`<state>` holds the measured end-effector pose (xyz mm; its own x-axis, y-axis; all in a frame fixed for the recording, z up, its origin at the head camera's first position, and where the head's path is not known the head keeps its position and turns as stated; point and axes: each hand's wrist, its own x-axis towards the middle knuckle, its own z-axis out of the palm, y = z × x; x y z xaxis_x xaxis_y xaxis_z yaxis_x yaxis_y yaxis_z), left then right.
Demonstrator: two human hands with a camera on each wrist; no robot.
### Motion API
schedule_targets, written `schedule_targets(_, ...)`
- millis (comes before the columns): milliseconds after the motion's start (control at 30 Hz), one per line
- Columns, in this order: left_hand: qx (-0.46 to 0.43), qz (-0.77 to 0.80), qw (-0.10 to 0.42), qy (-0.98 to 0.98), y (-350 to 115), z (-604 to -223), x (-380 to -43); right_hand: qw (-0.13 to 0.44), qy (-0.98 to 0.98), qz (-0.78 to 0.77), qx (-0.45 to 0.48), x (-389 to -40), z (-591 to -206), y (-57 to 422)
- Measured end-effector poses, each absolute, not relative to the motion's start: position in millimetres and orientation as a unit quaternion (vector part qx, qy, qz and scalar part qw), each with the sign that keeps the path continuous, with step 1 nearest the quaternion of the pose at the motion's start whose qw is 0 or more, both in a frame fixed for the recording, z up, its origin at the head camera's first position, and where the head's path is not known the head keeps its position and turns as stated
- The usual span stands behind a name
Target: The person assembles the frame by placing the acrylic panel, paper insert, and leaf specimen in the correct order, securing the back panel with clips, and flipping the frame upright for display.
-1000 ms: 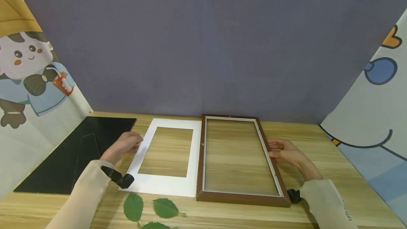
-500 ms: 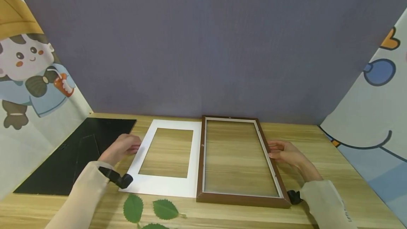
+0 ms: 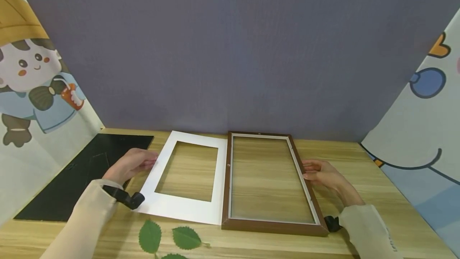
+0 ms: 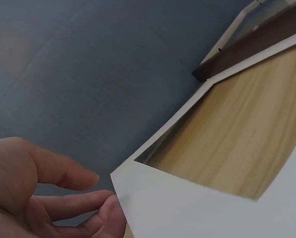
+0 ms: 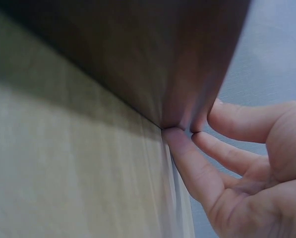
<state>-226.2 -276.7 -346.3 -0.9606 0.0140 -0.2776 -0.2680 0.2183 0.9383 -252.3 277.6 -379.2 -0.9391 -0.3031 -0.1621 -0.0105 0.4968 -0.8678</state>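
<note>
A white picture mat (image 3: pixel 181 207) with a rectangular cutout lies beside a brown picture frame (image 3: pixel 274 227), its left side slightly raised off the table. My left hand (image 3: pixel 134 163) is at the mat's left edge. In the left wrist view, fingers (image 4: pixel 110 213) touch that edge from below, while the thumb (image 4: pixel 73 174) stays apart from the mat (image 4: pixel 162 203). My right hand (image 3: pixel 325 175) rests its fingertips against the frame's right outer side. The right wrist view shows the thumb and fingers (image 5: pixel 187 158) touching the frame's side (image 5: pixel 138 64) without curling round it.
A black backing board (image 3: pixel 54 187) with a stand lies at the left of the wood-grain table (image 3: pixel 359 159). Several green leaves (image 3: pixel 186 238) lie at the near edge. A grey panel (image 3: pixel 230 51) rises behind, and printed white panels stand at both sides.
The left edge of the mat has risen a little off the table, and my left hand has shifted slightly left with its fingers at that edge. My right hand and the frame have stayed put.
</note>
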Motion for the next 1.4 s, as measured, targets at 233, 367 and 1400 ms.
schedule_targets(233, -0.053, 0.623, 0.118, 0.771, -281, -337, -226, 0.153, 0.848, -0.498, -0.095, -253, -380, 277)
schedule_targets(367, -0.034, 0.634, 0.123, 0.763, -281, -333, -227, 0.152, 0.850, -0.495, -0.092, -253, -379, 277)
schedule_targets(1400, 0.059, 0.658, 0.208, 0.721, -287, -305, -219, 0.159, 0.851, -0.491, -0.098, -251, -377, 279)
